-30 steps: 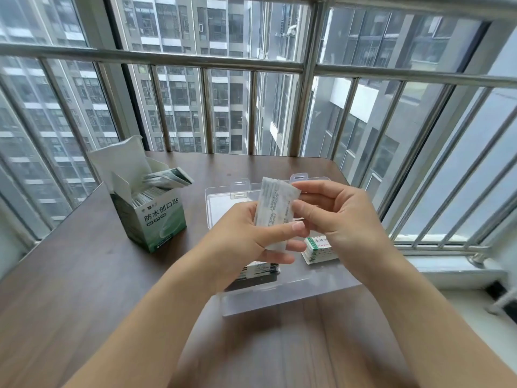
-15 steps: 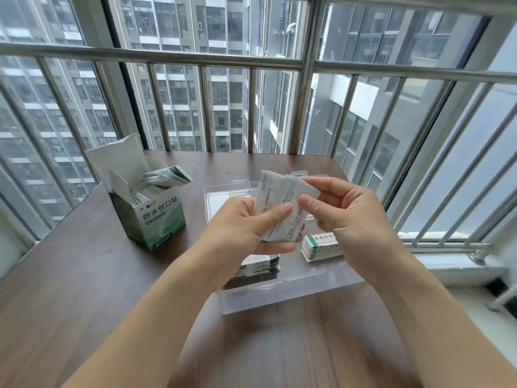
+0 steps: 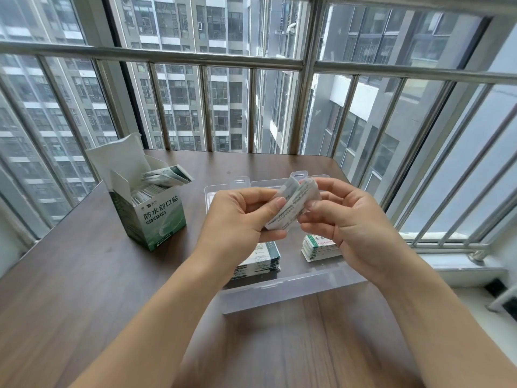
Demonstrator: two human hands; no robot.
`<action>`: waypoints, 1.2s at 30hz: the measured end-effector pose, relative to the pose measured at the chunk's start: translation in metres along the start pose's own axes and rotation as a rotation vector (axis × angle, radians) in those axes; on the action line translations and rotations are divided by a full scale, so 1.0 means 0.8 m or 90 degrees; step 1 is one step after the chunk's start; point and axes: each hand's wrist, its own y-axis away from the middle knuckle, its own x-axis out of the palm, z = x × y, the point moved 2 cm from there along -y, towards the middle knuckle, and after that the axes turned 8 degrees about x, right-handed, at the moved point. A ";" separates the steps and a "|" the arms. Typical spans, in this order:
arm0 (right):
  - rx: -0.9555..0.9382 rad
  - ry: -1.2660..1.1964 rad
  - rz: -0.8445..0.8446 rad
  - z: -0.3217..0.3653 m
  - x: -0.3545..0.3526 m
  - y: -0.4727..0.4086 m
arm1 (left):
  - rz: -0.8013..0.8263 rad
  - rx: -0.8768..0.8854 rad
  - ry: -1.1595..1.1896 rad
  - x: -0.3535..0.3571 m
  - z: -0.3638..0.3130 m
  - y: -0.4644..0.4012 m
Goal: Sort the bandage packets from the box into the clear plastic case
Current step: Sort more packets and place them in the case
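Observation:
A few white bandage packets (image 3: 295,204) are held above the clear plastic case (image 3: 293,289), fanned apart and tilted. My left hand (image 3: 240,219) pinches their lower left side with thumb and fingers. My right hand (image 3: 344,217) pinches their right side. Inside the case lie two stacks of packets, one (image 3: 260,260) partly under my left hand, one (image 3: 317,246) under my right. The green and white box (image 3: 156,217) stands open at the left, with more packets (image 3: 165,177) sticking out of its top.
The brown wooden table (image 3: 84,275) sits in a corner of barred windows (image 3: 251,63). The case's open lid (image 3: 268,183) lies flat behind it. A white sill (image 3: 461,264) runs along the right, beyond the table's edge.
The packets were one upright bundle a second ago; now they are tilted and spread apart between both hands. Both hands have stayed over the case.

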 end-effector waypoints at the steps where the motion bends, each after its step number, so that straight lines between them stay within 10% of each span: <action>1: -0.002 0.012 -0.002 0.000 0.001 0.000 | -0.012 0.004 0.005 -0.001 0.000 0.000; 12: -0.100 0.144 0.038 0.003 0.019 0.006 | 0.198 -0.002 -0.235 0.009 0.007 0.004; 19: -0.157 0.282 -0.082 -0.001 0.044 0.009 | 0.062 0.190 -0.556 0.005 0.006 0.002; 26: 0.083 -0.063 -0.118 -0.007 0.028 0.001 | 0.041 0.145 -0.564 0.003 0.002 0.004; 36: 0.224 0.041 -0.079 0.002 0.026 0.000 | 0.024 0.182 -0.662 -0.002 0.006 0.003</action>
